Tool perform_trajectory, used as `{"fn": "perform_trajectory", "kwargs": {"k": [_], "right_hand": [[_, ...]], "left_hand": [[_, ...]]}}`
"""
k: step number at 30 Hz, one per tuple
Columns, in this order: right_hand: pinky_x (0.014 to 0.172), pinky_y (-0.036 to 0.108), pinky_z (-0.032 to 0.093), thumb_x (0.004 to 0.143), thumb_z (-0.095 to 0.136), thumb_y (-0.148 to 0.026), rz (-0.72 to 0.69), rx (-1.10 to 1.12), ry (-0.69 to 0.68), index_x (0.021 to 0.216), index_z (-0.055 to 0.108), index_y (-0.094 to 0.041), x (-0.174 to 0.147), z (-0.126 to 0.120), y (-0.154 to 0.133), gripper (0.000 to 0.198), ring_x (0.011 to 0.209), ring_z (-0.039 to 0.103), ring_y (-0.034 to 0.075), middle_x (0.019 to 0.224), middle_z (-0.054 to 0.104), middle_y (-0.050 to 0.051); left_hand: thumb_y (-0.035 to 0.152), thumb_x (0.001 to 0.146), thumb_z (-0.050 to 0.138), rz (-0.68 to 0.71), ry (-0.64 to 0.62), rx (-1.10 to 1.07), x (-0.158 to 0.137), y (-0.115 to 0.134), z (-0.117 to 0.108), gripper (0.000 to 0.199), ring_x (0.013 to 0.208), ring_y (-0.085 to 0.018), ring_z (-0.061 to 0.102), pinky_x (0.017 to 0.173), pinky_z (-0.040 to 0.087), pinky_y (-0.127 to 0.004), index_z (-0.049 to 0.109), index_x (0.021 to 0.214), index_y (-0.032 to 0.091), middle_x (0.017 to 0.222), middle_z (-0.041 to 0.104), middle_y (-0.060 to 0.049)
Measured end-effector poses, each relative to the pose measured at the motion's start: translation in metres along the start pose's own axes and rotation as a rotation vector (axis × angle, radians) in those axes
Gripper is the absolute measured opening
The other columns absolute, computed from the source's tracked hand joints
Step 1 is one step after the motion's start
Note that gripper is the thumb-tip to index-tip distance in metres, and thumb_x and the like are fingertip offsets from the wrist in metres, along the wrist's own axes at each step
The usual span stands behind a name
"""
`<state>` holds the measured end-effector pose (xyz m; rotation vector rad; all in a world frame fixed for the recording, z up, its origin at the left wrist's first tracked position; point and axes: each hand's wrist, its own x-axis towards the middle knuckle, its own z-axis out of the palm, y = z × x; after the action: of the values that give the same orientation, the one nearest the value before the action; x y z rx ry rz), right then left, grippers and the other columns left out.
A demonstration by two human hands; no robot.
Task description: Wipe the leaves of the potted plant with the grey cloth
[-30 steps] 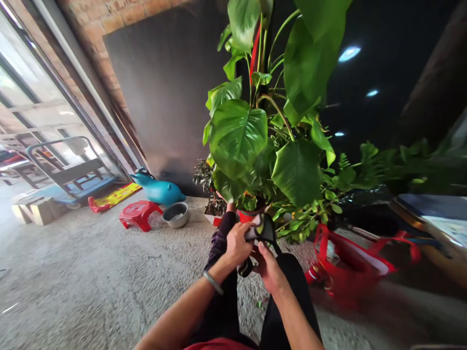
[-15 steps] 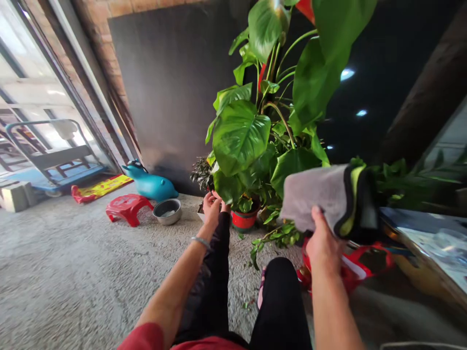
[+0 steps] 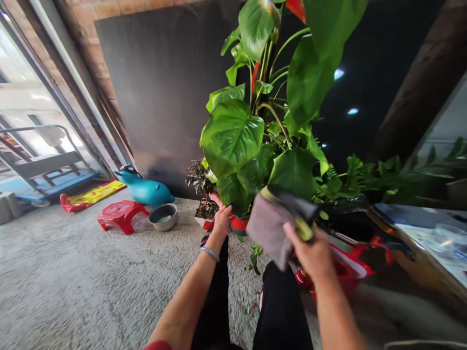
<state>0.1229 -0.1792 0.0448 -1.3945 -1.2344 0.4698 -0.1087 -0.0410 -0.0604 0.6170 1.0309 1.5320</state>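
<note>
My left hand is at the low edge of a large glossy green leaf, its thumb and fingers closed around the leaf's margin; some fingers are partly hidden. In my right hand is a folded grey cloth with black and yellow-green edging, slightly blurred. It hangs just in front of the lower leaves. The tall leafy plant grows from a red and green pot, mostly covered by leaves and the cloth.
Left of the pot stand a small bushy plant, a metal bowl, a red stool and a blue animal toy. A red basket is by my right forearm, near a low table. Behind is a dark panel.
The cloth in my right hand has swung left and down, toward the lower leaves. My left hand has shifted slightly right and down onto the leaf edge. The view has turned a little.
</note>
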Motion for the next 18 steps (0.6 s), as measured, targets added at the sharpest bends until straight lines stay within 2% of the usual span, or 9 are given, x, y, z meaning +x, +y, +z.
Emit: {"fn": "perform_trajectory", "kwargs": {"k": [2, 3, 4, 5, 7, 10, 12, 15, 18], "right_hand": [[0.078, 0.048, 0.061, 0.075, 0.075, -0.054, -0.035, 0.006, 0.412, 0.083, 0.073, -0.023, 0.042, -0.013, -0.021, 0.032, 0.087, 0.076, 0.037, 0.087, 0.08, 0.018], [0.084, 0.048, 0.06, 0.077, 0.073, -0.049, -0.088, 0.021, 0.539, 0.086, 0.073, -0.021, 0.064, -0.011, -0.031, 0.03, 0.093, 0.076, 0.037, 0.092, 0.08, 0.02], [0.088, 0.049, 0.059, 0.077, 0.073, -0.044, -0.1, 0.025, 0.576, 0.086, 0.072, -0.02, 0.082, -0.003, -0.039, 0.026, 0.094, 0.076, 0.036, 0.095, 0.08, 0.021], [0.092, 0.049, 0.058, 0.076, 0.073, -0.039, -0.128, 0.02, 0.544, 0.087, 0.072, -0.02, 0.094, 0.011, -0.043, 0.022, 0.098, 0.075, 0.035, 0.099, 0.08, 0.021], [0.097, 0.047, 0.056, 0.072, 0.074, -0.031, -0.173, 0.007, 0.314, 0.085, 0.072, -0.022, 0.094, 0.047, -0.038, 0.016, 0.102, 0.073, 0.034, 0.099, 0.081, 0.016], [0.09, 0.043, 0.057, 0.067, 0.074, -0.028, -0.12, 0.041, -0.171, 0.085, 0.077, -0.027, 0.036, 0.093, 0.001, 0.018, 0.094, 0.074, 0.033, 0.085, 0.081, 0.008], [0.083, 0.043, 0.057, 0.07, 0.07, -0.033, -0.005, 0.079, -0.326, 0.084, 0.078, -0.028, -0.015, 0.097, 0.033, 0.017, 0.087, 0.075, 0.034, 0.081, 0.081, 0.006], [0.073, 0.042, 0.057, 0.07, 0.071, -0.045, 0.118, 0.126, -0.327, 0.075, 0.076, -0.026, -0.056, 0.059, 0.056, 0.02, 0.079, 0.074, 0.034, 0.075, 0.079, 0.007], [0.073, 0.045, 0.058, 0.067, 0.08, -0.054, 0.124, 0.101, -0.021, 0.072, 0.073, -0.025, -0.033, 0.002, 0.035, 0.031, 0.071, 0.07, 0.032, 0.071, 0.076, 0.008]], "left_hand": [[0.035, 0.066, 0.085, -0.009, -0.014, -0.018, -0.004, 0.003, 0.004, 0.028, 0.069, -0.013, 0.062, 0.072, 0.053, -0.028, 0.068, 0.081, 0.018, 0.078, 0.07, -0.001], [0.035, 0.068, 0.085, -0.006, -0.025, -0.019, -0.007, 0.004, 0.006, 0.027, 0.069, -0.013, 0.062, 0.073, 0.054, -0.028, 0.067, 0.08, 0.018, 0.078, 0.07, -0.001], [0.034, 0.069, 0.084, -0.005, -0.035, -0.013, -0.009, 0.003, 0.008, 0.026, 0.069, -0.013, 0.062, 0.074, 0.054, -0.028, 0.067, 0.08, 0.018, 0.077, 0.069, -0.001], [0.034, 0.07, 0.083, -0.009, -0.044, -0.002, -0.011, 0.003, 0.01, 0.025, 0.069, -0.013, 0.062, 0.073, 0.054, -0.027, 0.066, 0.08, 0.018, 0.076, 0.068, -0.001], [0.035, 0.071, 0.082, -0.02, -0.057, 0.023, -0.014, 0.0, 0.01, 0.024, 0.069, -0.014, 0.063, 0.072, 0.053, -0.027, 0.066, 0.08, 0.018, 0.075, 0.068, -0.001], [0.035, 0.07, 0.082, -0.01, -0.031, 0.039, -0.012, -0.002, 0.002, 0.026, 0.067, -0.014, 0.062, 0.067, 0.051, -0.026, 0.065, 0.08, 0.018, 0.072, 0.066, 0.0], [0.035, 0.07, 0.083, 0.006, -0.016, 0.027, -0.009, 0.0, -0.005, 0.027, 0.065, -0.013, 0.061, 0.066, 0.05, -0.025, 0.066, 0.081, 0.018, 0.072, 0.067, 0.001], [0.036, 0.07, 0.083, 0.008, -0.018, 0.014, -0.005, 0.008, -0.013, 0.028, 0.066, -0.013, 0.062, 0.065, 0.052, -0.025, 0.069, 0.084, 0.017, 0.075, 0.069, 0.0], [0.037, 0.071, 0.084, -0.003, -0.011, 0.018, -0.005, 0.011, -0.013, 0.028, 0.067, -0.013, 0.062, 0.068, 0.054, -0.026, 0.066, 0.081, 0.018, 0.072, 0.067, 0.0]]}}
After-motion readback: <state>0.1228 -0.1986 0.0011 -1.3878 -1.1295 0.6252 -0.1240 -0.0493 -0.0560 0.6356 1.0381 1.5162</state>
